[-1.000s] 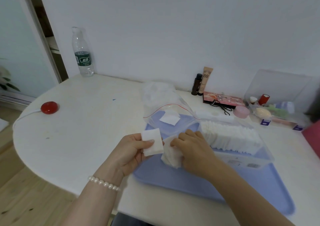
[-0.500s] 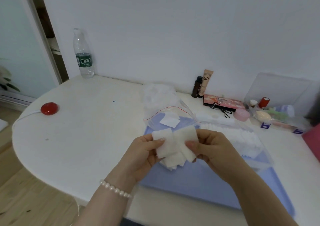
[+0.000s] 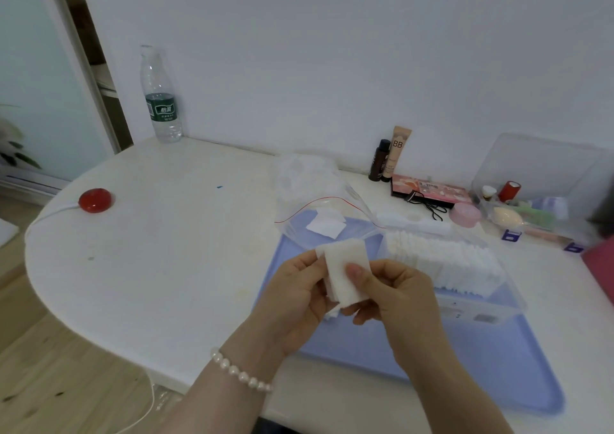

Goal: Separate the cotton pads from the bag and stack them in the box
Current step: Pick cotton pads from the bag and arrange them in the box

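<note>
Both hands hold a small bunch of white square cotton pads (image 3: pixel 344 269) above the near left of the blue tray (image 3: pixel 465 367). My left hand (image 3: pixel 295 297) grips the bunch from the left; my right hand (image 3: pixel 395 297) pinches it from the right, thumb on the front pad. Behind them lies the clear zip bag (image 3: pixel 319 214) with a red seal line, open, with one pad (image 3: pixel 325 222) inside. To the right stands the clear plastic box (image 3: pixel 471 310) on the tray, holding a row of upright pads (image 3: pixel 442 261).
A white round-ended table (image 3: pixel 149 261) carries a water bottle (image 3: pixel 161 101) at the back left and a red round button (image 3: pixel 95 200) with a cable. Cosmetics tubes (image 3: pixel 390 156), a palette (image 3: pixel 428 189), a pink jar (image 3: pixel 465 214) and a clear organiser (image 3: pixel 538 201) sit at the back right.
My right hand lifted loose pads off the tray and brought them against the pad in my left hand; the pads are now gathered into one tighter bunch held a little higher.
</note>
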`<state>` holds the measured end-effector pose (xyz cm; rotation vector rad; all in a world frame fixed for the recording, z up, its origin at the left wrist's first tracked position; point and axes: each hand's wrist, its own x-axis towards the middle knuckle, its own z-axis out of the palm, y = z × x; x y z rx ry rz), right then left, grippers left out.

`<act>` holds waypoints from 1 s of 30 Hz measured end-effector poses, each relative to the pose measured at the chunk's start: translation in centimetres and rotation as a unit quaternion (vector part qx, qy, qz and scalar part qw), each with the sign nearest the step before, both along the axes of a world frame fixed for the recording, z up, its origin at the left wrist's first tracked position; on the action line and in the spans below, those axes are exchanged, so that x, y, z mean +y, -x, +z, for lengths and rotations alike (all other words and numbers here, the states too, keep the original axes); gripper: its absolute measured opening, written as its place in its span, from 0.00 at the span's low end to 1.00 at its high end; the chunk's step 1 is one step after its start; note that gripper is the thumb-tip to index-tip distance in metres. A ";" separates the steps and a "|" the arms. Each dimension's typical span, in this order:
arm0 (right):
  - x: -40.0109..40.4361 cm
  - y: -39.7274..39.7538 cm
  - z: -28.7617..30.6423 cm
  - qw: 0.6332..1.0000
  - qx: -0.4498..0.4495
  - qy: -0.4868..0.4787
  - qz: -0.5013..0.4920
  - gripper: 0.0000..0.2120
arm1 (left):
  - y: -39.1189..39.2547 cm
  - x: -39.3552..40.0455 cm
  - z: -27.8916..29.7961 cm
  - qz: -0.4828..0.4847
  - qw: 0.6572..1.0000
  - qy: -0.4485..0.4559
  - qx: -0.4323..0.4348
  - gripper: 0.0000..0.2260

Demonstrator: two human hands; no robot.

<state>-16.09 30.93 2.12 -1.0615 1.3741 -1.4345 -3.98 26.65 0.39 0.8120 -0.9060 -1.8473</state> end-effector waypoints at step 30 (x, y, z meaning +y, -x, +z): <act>-3.1 0.3 -3.7 0.846 0.527 -0.071 -0.042 0.11 | -4.0 -2.8 -1.4 0.088 0.994 -0.060 -0.017 0.07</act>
